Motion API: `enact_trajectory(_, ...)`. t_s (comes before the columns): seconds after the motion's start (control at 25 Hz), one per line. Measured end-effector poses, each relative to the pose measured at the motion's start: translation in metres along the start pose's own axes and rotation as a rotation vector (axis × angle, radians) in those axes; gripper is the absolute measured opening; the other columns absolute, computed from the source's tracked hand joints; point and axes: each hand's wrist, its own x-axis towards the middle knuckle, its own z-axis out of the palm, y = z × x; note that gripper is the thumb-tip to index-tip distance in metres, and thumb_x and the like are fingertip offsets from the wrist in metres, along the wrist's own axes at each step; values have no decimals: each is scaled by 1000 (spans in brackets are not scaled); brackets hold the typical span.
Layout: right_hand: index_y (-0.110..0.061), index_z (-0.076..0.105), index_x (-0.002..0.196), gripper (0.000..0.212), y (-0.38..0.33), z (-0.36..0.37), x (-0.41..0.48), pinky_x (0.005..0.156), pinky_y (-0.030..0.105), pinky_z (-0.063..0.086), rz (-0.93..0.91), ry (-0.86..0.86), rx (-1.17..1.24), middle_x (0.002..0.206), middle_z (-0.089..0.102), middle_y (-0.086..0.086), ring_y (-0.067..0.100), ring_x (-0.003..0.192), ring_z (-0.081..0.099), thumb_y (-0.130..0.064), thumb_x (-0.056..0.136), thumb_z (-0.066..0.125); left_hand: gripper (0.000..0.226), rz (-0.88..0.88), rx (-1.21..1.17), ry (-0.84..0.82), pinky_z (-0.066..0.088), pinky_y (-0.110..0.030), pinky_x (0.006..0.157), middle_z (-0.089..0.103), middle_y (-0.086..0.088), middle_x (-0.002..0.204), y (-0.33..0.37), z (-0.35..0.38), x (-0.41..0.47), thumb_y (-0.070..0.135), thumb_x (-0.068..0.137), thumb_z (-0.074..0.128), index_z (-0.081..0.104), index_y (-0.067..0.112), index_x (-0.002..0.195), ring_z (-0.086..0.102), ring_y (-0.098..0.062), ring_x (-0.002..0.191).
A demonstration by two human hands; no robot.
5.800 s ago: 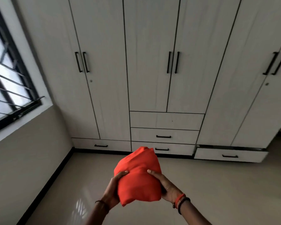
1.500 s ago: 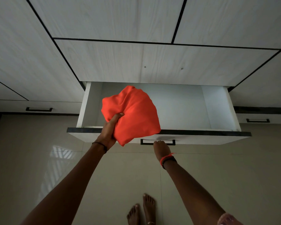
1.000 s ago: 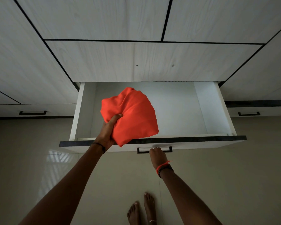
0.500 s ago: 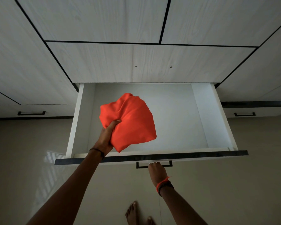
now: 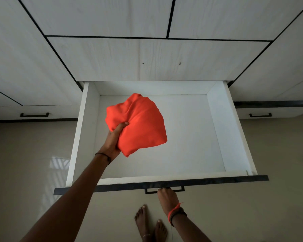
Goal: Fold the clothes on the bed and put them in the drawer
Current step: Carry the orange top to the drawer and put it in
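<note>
Since half a second ago the drawer [image 5: 233, 130] has slid farther out of the wardrobe [image 5: 164, 58], so its whole white floor and back wall now show in the middle of the frame, and the orange bundle hangs deeper over its interior. Left hand [image 5: 113, 142] is clenched around the lower left edge of the folded orange garment [image 5: 138, 123], thumb pressed into the cloth on top, the other fingers hidden beneath it. That garment is held above the left half of the drawer's interior; whether it touches the drawer floor cannot be told, though it appears lifted clear. Right hand [image 5: 166, 198], at the lower centre of the frame, grasps the black handle [image 5: 164, 190] on the dark front edge of the drawer, fingers curled over the bar. An orange thread and a dark band circle the right wrist, and a thin dark band circles the left wrist. Two bare feet [image 5: 150, 226] stand on the glossy beige floor [image 5: 33, 163] just below the drawer front. Closed neighbouring drawers with black handles sit at the left and right edges.
</note>
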Motion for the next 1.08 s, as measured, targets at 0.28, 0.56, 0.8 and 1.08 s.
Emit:
enact_trajectory(0.28,3,70,86,9,6,4,-22,66,31,57,7,58,-63,86,70,22,28,83,70,1,77,70,52,17,5,-8,56,-36,75,70,-9,106,-18,-2,-29,31,74,70,59,15,123,68,-20,85)
enact_trajectory(0.56,4,59,115,32,9,12,-26,90,39,50,-58,103,-89,117,61,22,33,113,57,7,95,35,24,5,-14,42,54,-40,79,70,-6,94,-40,-8,-48,25,86,64,62,18,109,66,-20,78)
enact_trajectory(0.8,5,59,115,28,-10,-29,-51,86,37,50,-63,-28,149,118,61,21,34,107,58,1,93,41,33,-12,-24,44,53,-41,81,70,-8,98,-48,-12,-54,27,84,66,61,17,115,66,-21,81)
enact_trajectory(1.08,1,57,78,31,27,-157,-19,62,28,57,149,-140,1203,72,67,18,20,58,62,-19,99,44,53,-35,33,-35,56,-44,77,69,-13,110,-20,-17,-47,35,71,71,59,19,120,67,-28,91)
